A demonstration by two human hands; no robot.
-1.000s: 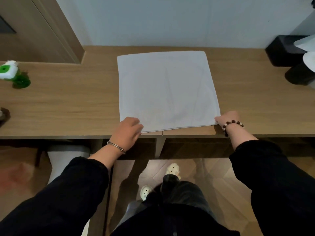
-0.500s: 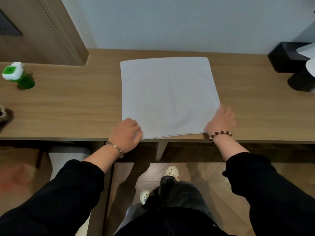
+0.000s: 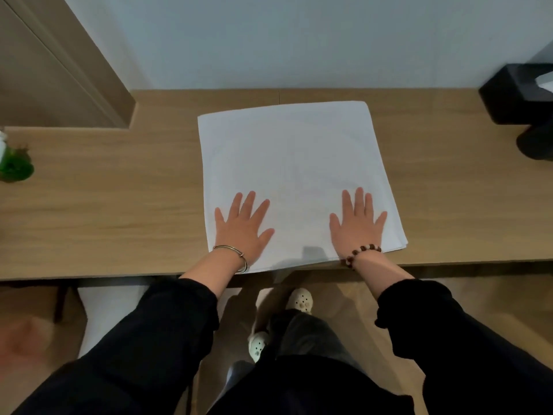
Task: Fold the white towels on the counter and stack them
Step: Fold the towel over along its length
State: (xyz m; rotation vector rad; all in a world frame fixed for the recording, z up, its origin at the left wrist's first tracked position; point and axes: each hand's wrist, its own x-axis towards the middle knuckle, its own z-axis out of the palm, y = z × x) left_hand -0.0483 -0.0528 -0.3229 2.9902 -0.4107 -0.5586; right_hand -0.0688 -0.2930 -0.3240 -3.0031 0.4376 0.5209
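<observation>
Head view looks down on a white towel (image 3: 293, 163) lying flat on the wooden counter (image 3: 104, 205), its near edge reaching the counter's front lip just behind both wrists. The left hand (image 3: 241, 232) and right hand (image 3: 356, 229) rest palm-down on the towel's near part, fingers (image 3: 250, 202) straight and spread, gripping nothing. Most of the cloth stretches away beyond the fingertips toward the wall. Outside the right hand's little finger, the towel's corner shows several stacked layers, so it looks to be folded at least once. The flat, spread hands probably serve to press the layers together and smooth out creases, while pinning the cloth so it does not slide off the front lip. Each hand sits near one side edge, which would spread the pressure evenly across the width. Far to the left of the left fingers stands a green bottle (image 3: 13, 166); far to the right of the right fingers sits a black box (image 3: 514, 94). No other towel or finished stack is visible.
</observation>
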